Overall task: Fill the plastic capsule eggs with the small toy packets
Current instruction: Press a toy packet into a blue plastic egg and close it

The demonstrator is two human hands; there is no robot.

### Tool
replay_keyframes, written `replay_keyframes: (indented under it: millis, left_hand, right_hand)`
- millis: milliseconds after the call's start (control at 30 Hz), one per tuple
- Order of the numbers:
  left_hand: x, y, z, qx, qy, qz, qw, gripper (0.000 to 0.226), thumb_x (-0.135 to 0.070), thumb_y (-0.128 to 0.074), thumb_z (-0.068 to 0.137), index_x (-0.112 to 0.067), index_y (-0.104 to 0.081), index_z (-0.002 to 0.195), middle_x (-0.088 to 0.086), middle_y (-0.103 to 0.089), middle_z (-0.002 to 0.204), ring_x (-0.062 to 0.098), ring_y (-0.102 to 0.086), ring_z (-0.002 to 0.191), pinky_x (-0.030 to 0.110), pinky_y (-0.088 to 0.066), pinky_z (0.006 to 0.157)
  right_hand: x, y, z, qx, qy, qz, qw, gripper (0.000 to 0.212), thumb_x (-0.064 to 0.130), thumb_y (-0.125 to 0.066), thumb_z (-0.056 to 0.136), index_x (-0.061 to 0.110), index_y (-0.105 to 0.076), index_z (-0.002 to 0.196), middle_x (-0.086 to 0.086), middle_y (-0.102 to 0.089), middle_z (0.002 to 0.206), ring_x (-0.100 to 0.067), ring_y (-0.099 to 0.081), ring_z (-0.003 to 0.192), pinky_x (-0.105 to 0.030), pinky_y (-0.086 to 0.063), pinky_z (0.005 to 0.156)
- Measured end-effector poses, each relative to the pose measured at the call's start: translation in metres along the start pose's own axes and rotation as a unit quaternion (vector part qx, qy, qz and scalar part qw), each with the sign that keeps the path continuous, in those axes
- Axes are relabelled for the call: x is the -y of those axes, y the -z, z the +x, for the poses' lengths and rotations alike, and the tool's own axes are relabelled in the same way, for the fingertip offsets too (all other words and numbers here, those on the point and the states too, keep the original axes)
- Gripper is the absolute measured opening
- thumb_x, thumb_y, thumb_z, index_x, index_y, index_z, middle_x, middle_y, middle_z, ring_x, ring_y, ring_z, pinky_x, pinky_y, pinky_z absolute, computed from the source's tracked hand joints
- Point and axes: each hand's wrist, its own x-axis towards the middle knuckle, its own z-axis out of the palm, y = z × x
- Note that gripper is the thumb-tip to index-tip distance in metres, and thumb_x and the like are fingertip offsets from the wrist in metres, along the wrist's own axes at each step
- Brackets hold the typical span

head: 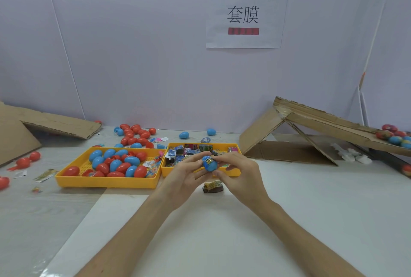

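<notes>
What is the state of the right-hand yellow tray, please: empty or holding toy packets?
Holding packets: the right-hand yellow tray has toy packets piled across its far half; its near middle is hidden.

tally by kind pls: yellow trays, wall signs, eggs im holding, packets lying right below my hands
trays: 2
sign: 1
held egg: 1
packet: 1
total: 5

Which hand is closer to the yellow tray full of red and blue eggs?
Left. The left hand is just right of the egg tray. The right hand is farther right, past the blue egg both hands hold.
</notes>
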Motion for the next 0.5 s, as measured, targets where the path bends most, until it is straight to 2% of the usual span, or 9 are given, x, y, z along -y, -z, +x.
replay_keyframes:
  millis: [167, 333, 500]
  left_hand:
    - [0.0002, 0.001, 0.0, 0.018, 0.0, -0.006, 1.0, 0.043, -0.01, -0.06, 0.087, -0.008, -0.062, 0.131, 0.017, -0.069, 0.127, 0.031, -0.066, 0.119, 0.031, -0.059, 0.086]
    - [-0.0005, -0.0021, -0.0001, 0.043, -0.008, -0.001, 0.999, 0.045, -0.001, -0.066, 0.088, -0.008, -0.064, 0.132, 0.018, -0.067, 0.13, 0.032, -0.063, 0.124, 0.031, -0.058, 0.09]
    - [0.0009, -0.0031, 0.0014, 0.025, -0.023, 0.03, 0.999, 0.045, 0.003, -0.065, 0.089, -0.009, -0.063, 0.132, 0.016, -0.068, 0.128, 0.029, -0.066, 0.121, 0.028, -0.058, 0.087]
  right_hand:
    - [0.0012, 0.0005, 0.0, -0.01, -0.003, -0.004, 1.0, 0.032, 0.013, -0.082, 0.081, 0.014, -0.075, 0.112, 0.004, -0.074, 0.105, -0.005, -0.066, 0.096, -0.019, -0.055, 0.079]
    - [0.0013, 0.0004, -0.0003, -0.042, -0.008, -0.009, 0.999, 0.029, 0.008, -0.083, 0.08, 0.011, -0.076, 0.108, 0.002, -0.075, 0.101, -0.004, -0.066, 0.093, -0.015, -0.053, 0.08]
    - [0.0016, 0.0016, -0.0011, -0.047, -0.003, -0.019, 0.999, 0.026, 0.007, -0.083, 0.079, 0.009, -0.076, 0.104, 0.002, -0.076, 0.098, -0.006, -0.066, 0.09, -0.02, -0.055, 0.078]
